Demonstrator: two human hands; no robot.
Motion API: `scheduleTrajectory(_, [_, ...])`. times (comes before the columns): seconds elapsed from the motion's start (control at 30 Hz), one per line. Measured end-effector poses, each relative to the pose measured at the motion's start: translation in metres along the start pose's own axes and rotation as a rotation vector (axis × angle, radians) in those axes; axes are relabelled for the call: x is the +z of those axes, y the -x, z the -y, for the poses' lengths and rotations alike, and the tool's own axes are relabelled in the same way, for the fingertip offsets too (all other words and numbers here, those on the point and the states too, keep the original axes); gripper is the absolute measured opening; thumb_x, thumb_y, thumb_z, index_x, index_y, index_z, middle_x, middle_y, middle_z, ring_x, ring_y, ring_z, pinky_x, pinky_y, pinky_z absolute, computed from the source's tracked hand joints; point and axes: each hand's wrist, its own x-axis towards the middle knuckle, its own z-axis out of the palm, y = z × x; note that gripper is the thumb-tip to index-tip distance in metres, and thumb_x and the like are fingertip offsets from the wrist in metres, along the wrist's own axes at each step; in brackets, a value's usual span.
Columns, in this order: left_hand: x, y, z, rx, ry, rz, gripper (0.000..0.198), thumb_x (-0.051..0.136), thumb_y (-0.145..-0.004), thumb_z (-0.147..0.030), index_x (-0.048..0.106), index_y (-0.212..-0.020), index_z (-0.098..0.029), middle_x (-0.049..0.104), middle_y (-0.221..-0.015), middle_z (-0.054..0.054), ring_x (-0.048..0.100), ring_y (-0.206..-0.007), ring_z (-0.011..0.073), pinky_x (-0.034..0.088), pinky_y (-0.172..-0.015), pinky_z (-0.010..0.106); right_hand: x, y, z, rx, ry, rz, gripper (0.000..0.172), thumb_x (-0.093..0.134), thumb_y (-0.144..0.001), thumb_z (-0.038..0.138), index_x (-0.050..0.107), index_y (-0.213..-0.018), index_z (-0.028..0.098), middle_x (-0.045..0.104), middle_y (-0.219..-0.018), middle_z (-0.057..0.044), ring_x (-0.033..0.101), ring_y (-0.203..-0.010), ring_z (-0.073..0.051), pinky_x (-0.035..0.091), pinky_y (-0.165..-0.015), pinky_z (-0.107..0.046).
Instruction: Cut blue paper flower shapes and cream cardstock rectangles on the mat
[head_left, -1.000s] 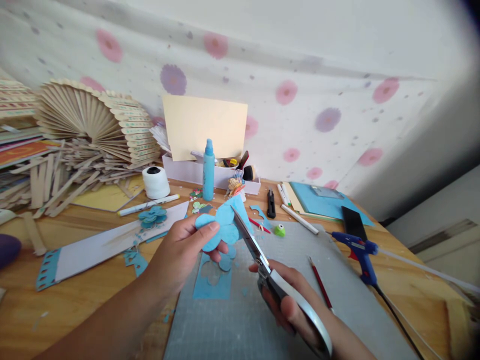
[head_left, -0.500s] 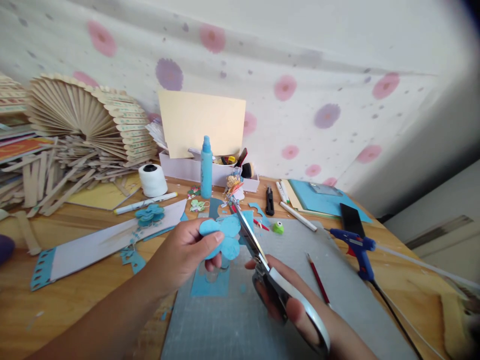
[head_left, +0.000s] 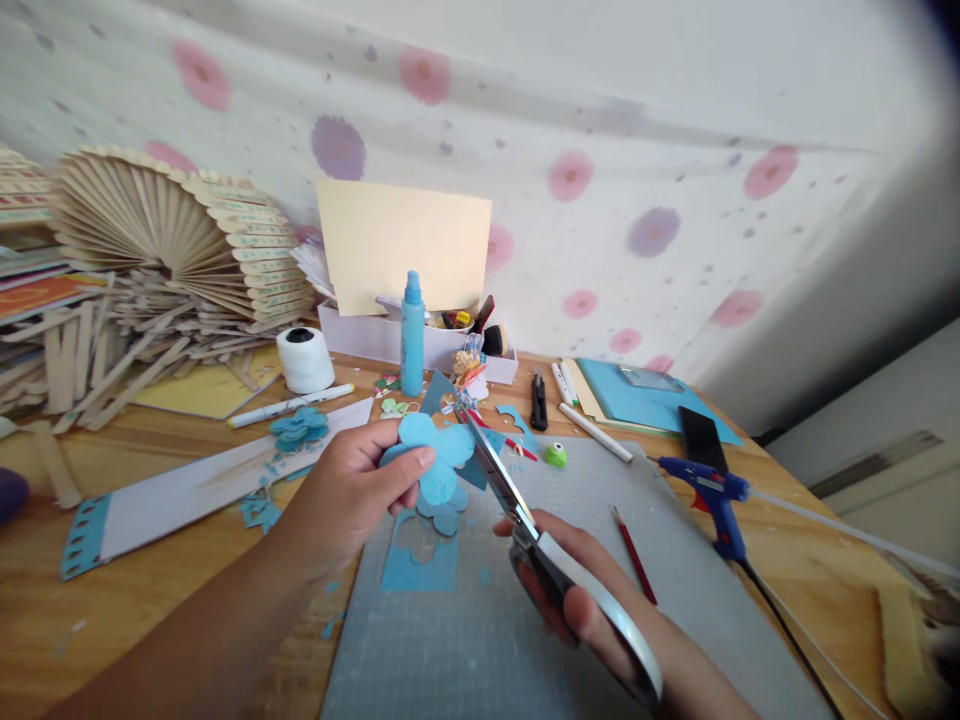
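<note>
Over the grey mat (head_left: 465, 640), our R grip (head_left: 606, 568) has the scissors (head_left: 516, 508), blades v. near the blue flower (head_left: 442, 455) our L grip (head_left: 366, 490) pinches; a slip cd nick it.

Glossy metal scissors (head_left: 526, 530), matt paper flower (head_left: 442, 458)

A white spool (head_left: 306, 367) stands near a wooden fan (head_left: 161, 215).

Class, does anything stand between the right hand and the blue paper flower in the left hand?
Yes: the scissors, held in the right hand, with their blades beside the blue paper flower. Whether they touch it is unclear.
</note>
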Motion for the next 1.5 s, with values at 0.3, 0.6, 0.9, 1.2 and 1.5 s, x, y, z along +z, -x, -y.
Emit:
scheduleTrajectory(0.3, [-0.005, 0.0, 0.0, -0.015, 0.013, -0.08, 0.021, 0.066, -0.08, -0.036, 0.059, -0.068, -0.02, 0.05, -0.049, -0.007, 0.042, -0.045, 0.0077, 0.032, -0.042, 0.017, -0.001, -0.001, -0.002, 0.006, 0.027, 0.004, 0.081, 0.041, -0.08, 0.082, 0.051, -0.127, 0.017, 0.045, -0.062, 0.005, 0.037, -0.049, -0.009, 0.027, -0.047, -0.022])
scheduleTrajectory(0.6, [-0.004, -0.001, -0.006, 0.031, 0.035, -0.202, 0.026, 0.067, -0.074, -0.035, 0.053, -0.058, -0.021, 0.044, -0.048, -0.006, 0.035, -0.044, 0.0088, 0.025, -0.04, 0.02, -0.001, 0.001, -0.003, 0.025, 0.013, 0.025, 0.081, 0.042, -0.079, 0.083, 0.053, -0.124, 0.017, 0.043, -0.059, 0.006, 0.035, -0.047, -0.008, 0.025, -0.046, -0.022])
scheduleTrajectory(0.9, [-0.003, -0.004, -0.011, 0.047, 0.135, -0.222, 0.029, 0.069, -0.073, -0.031, 0.05, -0.055, -0.02, 0.038, -0.05, -0.007, 0.034, -0.046, 0.0077, 0.029, -0.044, 0.019, 0.0, 0.0, -0.002, 0.007, 0.055, 0.032, 0.079, 0.04, -0.081, 0.082, 0.053, -0.123, 0.016, 0.043, -0.058, 0.006, 0.037, -0.048, -0.009, 0.027, -0.048, -0.023])
scheduleTrajectory(1.2, [-0.006, -0.004, -0.006, 0.039, 0.175, -0.213, 0.024, 0.071, -0.074, -0.034, 0.057, -0.061, -0.018, 0.049, -0.059, -0.005, 0.043, -0.055, 0.0092, 0.036, -0.051, 0.02, -0.001, 0.001, -0.005, 0.035, 0.023, 0.051, 0.08, 0.042, -0.08, 0.082, 0.053, -0.123, 0.015, 0.042, -0.056, 0.007, 0.034, -0.044, -0.007, 0.025, -0.045, -0.022])
scheduleTrajectory(1.5, [-0.009, -0.006, -0.003, 0.048, 0.145, -0.214, 0.024, 0.068, -0.077, -0.036, 0.058, -0.063, -0.019, 0.048, -0.059, -0.005, 0.043, -0.055, 0.0101, 0.035, -0.05, 0.021, -0.001, -0.002, 0.011, 0.075, 0.041, 0.088, 0.079, 0.041, -0.081, 0.081, 0.053, -0.122, 0.016, 0.042, -0.057, 0.007, 0.035, -0.044, -0.007, 0.028, -0.046, -0.022])
